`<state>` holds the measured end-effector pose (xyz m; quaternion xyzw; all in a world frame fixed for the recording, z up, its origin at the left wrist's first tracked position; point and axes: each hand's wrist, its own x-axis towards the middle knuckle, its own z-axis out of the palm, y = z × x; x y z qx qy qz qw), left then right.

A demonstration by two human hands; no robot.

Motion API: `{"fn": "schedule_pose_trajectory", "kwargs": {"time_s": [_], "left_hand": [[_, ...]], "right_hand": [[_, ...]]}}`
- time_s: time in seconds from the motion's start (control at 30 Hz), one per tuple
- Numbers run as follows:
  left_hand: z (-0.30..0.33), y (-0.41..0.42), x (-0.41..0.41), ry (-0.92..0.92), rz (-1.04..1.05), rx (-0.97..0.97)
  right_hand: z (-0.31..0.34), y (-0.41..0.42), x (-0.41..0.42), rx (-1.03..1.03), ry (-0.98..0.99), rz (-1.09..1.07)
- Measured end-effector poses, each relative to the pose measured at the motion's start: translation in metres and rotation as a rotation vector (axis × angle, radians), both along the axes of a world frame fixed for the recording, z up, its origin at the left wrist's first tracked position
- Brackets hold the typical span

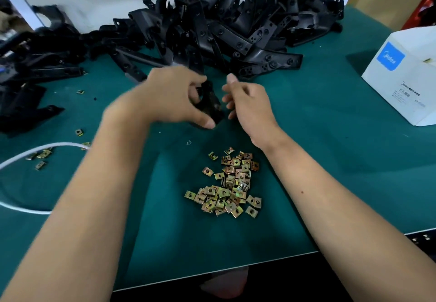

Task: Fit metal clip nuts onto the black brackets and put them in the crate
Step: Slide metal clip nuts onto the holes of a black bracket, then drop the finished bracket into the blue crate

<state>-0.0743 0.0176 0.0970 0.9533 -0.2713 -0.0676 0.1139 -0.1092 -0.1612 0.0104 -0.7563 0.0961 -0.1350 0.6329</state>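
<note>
Green bench [330, 160] fills the view, everything placed relative to the clip nut pile. Big heap of black brackets [212, 30] lies along the far side of the bench, well beyond the clip nut pile, spreading off to the far left. White box [405, 75] with a blue logo sits far right of the pile, near the bench edge. White cable [30, 150] loops across the bench to the left of the pile. Left hand [169, 96] hangs above the bench beyond the pile, fingers and thumb curled round one black bracket [210, 103], holding it; motion blur, so the exact grip is hard to read. Right hand [247, 103] is just right of that bracket, fingers loosely curled with thumb up; looks to be holding nothing, possibly a small part hidden in the blur, cannot tell. Clip nut pile [230, 183], brassy square metal nuts, lies on the bench between the two forearms, near the front edge. A few stray clip nuts [43, 154] lie to the left of the pile beside the cable, another single one [79, 132] further back on the left. No nut visibly fitted on the held bracket.
</note>
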Motion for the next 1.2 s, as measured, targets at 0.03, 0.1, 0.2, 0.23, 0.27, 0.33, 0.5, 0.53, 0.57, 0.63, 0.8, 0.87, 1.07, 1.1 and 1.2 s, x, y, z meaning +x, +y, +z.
{"fn": "schedule_pose_trajectory", "kwargs": {"time_s": [0.03, 0.1, 0.2, 0.23, 0.27, 0.33, 0.5, 0.53, 0.57, 0.63, 0.8, 0.87, 1.07, 1.1, 1.2], "left_hand": [[0.011, 0.003, 0.003, 0.058, 0.016, 0.032], [0.022, 0.005, 0.010, 0.089, 0.036, 0.198], [0.009, 0.001, 0.017, 0.176, 0.122, 0.200], [0.001, -0.002, 0.017, 0.179, 0.141, 0.219], [-0.007, -0.003, 0.017, 0.178, 0.166, 0.213], [-0.022, -0.004, 0.013, 0.135, 0.231, 0.127], [-0.027, -0.018, -0.005, -0.010, 0.266, -0.097], [-0.026, -0.022, -0.009, -0.027, 0.260, -0.117], [-0.025, -0.027, -0.013, -0.055, 0.259, -0.129], [-0.025, -0.038, -0.022, -0.117, 0.270, -0.166], [-0.022, -0.100, -0.049, -0.290, 0.175, -0.236], [-0.014, -0.144, -0.065, -0.316, 0.071, -0.317], [0.006, -0.284, -0.154, -0.364, -0.437, -0.303], [0.004, -0.308, -0.179, -0.411, -0.529, -0.280], [-0.018, -0.367, -0.249, -0.534, -0.784, -0.229]], "right_hand": [[-0.001, -0.002, 0.002, 0.126, 0.009, -0.036], [-0.003, -0.009, 0.005, 0.295, 0.021, -0.062], [-0.005, -0.011, 0.005, 0.320, 0.017, -0.043], [-0.006, -0.009, 0.004, 0.294, 0.010, -0.041], [-0.005, -0.008, 0.003, 0.268, 0.006, -0.037], [-0.004, -0.006, 0.001, 0.229, -0.004, -0.027], [0.006, -0.005, -0.007, 0.072, -0.002, 0.105], [0.008, -0.005, -0.009, 0.040, 0.000, 0.143], [0.010, -0.007, -0.010, 0.036, 0.013, 0.171], [0.014, -0.011, -0.015, 0.116, 0.062, 0.183], [0.027, -0.053, -0.051, 0.193, -0.042, -0.015], [0.036, -0.088, -0.078, 0.179, -0.144, -0.168], [0.038, -0.214, -0.209, 0.157, -0.329, -0.706], [0.032, -0.235, -0.238, 0.187, -0.353, -0.806], [0.001, -0.283, -0.312, 0.344, -0.383, -1.054]]}}
